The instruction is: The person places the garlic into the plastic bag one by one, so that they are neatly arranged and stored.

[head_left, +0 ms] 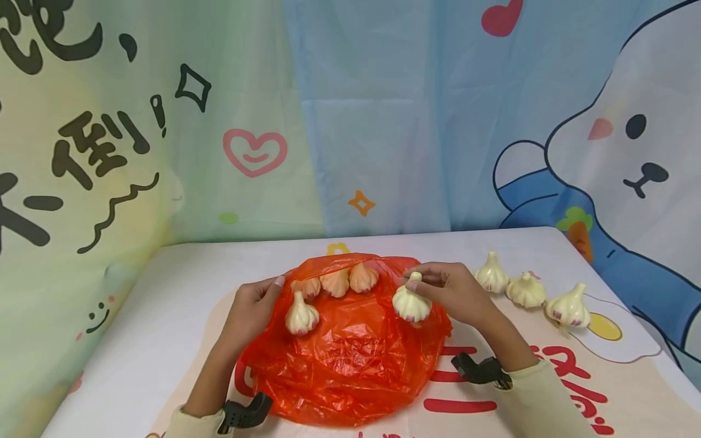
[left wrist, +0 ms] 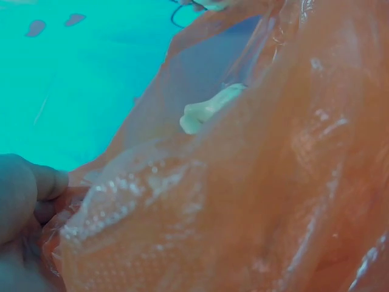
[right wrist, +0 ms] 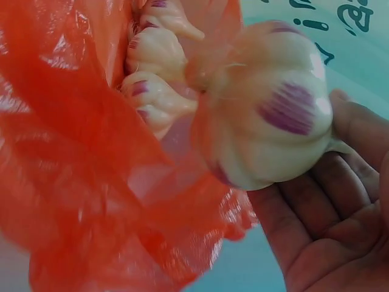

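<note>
Cartoon-print curtain (head_left: 378, 152) backs a desk (head_left: 164, 304); toward its far edge, left hand (head_left: 253, 311) grips a red bag (head_left: 350, 359), right hand (head_left: 453, 291) pinches a garlic bulb (head_left: 412, 304) at its right side; bagging seems underway, calling next for release inside.

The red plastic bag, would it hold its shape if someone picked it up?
Probably not: the red bag is crumpled and thin enough for garlic bulbs to show through, so it should flop. Its glossy sheen suggests it may feel slippery.

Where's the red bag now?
Head view: the red bag sits lower center on the table, left edge in the left hand; the right hand holds a garlic bulb at the bag's upper right.
</note>
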### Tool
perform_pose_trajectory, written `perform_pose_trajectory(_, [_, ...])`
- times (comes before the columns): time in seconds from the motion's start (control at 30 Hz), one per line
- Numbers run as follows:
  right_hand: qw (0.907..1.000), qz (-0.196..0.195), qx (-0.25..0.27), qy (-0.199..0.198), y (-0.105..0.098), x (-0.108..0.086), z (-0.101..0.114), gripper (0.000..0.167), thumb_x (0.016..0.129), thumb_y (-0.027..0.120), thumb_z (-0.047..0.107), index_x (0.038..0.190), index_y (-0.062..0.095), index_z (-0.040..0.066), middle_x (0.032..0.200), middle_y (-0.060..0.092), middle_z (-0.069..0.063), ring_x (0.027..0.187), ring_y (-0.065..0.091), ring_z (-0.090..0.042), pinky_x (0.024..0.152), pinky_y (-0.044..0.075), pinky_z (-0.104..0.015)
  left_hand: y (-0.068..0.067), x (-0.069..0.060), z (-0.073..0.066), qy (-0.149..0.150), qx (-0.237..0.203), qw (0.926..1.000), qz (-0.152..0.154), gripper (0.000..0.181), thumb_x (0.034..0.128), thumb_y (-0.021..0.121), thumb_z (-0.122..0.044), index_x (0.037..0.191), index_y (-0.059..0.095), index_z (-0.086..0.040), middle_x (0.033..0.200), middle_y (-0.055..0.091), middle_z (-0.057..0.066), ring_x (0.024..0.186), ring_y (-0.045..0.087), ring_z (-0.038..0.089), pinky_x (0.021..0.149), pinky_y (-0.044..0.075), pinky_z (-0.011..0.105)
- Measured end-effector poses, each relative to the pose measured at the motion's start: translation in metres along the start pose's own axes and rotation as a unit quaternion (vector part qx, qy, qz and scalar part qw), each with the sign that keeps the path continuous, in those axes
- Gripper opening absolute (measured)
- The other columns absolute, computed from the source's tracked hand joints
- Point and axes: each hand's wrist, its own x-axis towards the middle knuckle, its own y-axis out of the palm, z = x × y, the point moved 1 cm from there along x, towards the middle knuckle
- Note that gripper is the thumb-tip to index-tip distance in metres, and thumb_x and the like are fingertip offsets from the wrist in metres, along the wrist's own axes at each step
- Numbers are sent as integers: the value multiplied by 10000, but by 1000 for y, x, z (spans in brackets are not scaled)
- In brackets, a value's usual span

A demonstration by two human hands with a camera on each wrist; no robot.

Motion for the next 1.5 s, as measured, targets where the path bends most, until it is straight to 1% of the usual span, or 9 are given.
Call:
perform_pose_trajectory(0.4, [9987,460,215,43,39,20,-4,284,906,713,228,1106,716,27,1037,715,-72,982,681,-229,786,560,-321,-1,0,0,-11,5,10000,2,479,1025,467,-411,1254,657,-35,1151,677,141,958,667,267,797,560,358])
perform_pose_trajectory(0.53, [9983,580,-68,18,52,28,-4,290,894,724,291,1094,733,82,1059,706,-40,1008,672,-220,802,557,-333,-1,0,2,12,-34,10000,2,466,1027,473,-396,1247,661,-31,1133,682,143,934,662,281,782,565,356])
perform_pose_trajectory(0.63, [9985,480,-258,28,56,36,-2,275,880,736,314,1077,743,122,1081,691,-16,1025,663,-219,818,553,-346,0,0,3,120,-20,9999,3,446,1030,476,-377,1237,668,-33,1119,687,142,905,649,295,770,567,346])
perform_pose_trajectory(0.73, [9987,455,-215,-14,57,44,0,273,883,737,284,1095,741,112,1107,680,-23,1040,657,-227,835,548,-366,0,0,4,197,29,9998,8,441,1030,473,-378,1235,672,-42,1113,691,132,880,636,293,732,564,320])
perform_pose_trajectory(0.93, [9980,601,-86,-197,63,56,3,260,900,718,289,1100,740,125,1074,692,9,1036,656,-184,843,543,-354,-1,0,4,154,64,9999,20,443,1033,461,-390,1240,672,-61,1067,699,130,834,619,301,674,548,291])
perform_pose_trajectory(1.03, [9969,705,211,-269,66,60,5,263,916,700,267,1109,728,90,1076,701,-18,1036,658,-183,828,547,-350,-1,0,3,73,41,10000,8,453,1030,459,-404,1242,672,-65,1025,699,136,834,620,306,685,552,301])
perform_pose_trajectory(1.13, [9974,632,302,-188,70,62,6,269,911,707,261,1102,726,73,1072,702,-26,1030,660,-179,815,550,-341,-1,1,3,13,27,10000,9,467,1029,456,-414,1247,667,-59,1021,696,144,845,628,307,693,556,310])
perform_pose_trajectory(1.27, [9985,504,209,-48,78,66,5,259,894,726,284,1074,738,99,1059,693,-11,1033,656,-184,821,550,-333,-1,1,4,3,-3,10000,35,468,1031,456,-407,1252,662,-51,1083,691,140,872,639,306,722,565,331])
perform_pose_trajectory(1.5, [9978,647,172,16,91,70,4,209,906,712,278,1056,741,136,1064,681,19,1061,639,-185,854,539,-343,-1,2,3,2,-76,10000,34,469,1029,459,-408,1249,662,-46,1107,687,144,896,657,308,764,570,374])
